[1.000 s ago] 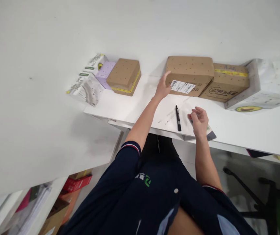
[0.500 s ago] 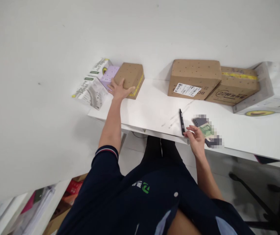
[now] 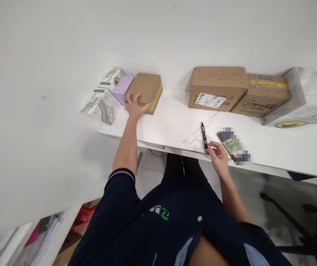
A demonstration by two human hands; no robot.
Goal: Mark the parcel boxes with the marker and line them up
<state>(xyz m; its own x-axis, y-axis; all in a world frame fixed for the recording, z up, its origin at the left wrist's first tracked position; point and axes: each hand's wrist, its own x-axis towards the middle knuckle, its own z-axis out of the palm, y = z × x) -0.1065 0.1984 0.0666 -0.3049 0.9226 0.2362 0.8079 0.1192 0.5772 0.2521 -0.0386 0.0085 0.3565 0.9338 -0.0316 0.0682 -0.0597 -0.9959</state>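
My left hand (image 3: 134, 108) rests on the near end of a brown cardboard box (image 3: 147, 87) with yellow tape along one edge. Its fingers are spread and slightly bent, the thumb towards the taped side. Against that box's left side stands a small purple box (image 3: 122, 87), and white packages (image 3: 105, 105) with avocado pictures lie further left. Near the front edge of the white table, my right hand (image 3: 219, 155) pinches the near end of a black marker pen (image 3: 204, 135) between thumb and fingers. The pen points away from me.
Right of my right hand lies a partly blurred dark item with a green picture (image 3: 233, 146). A labelled cardboard box (image 3: 218, 87), another carton (image 3: 260, 98) and a large white package (image 3: 308, 99) line the wall. The white table (image 3: 172, 122) ends in front of my legs.
My left hand's fingers have bent more, and the brown box has shifted very slightly towards me. The marker has lifted a little under my right hand.
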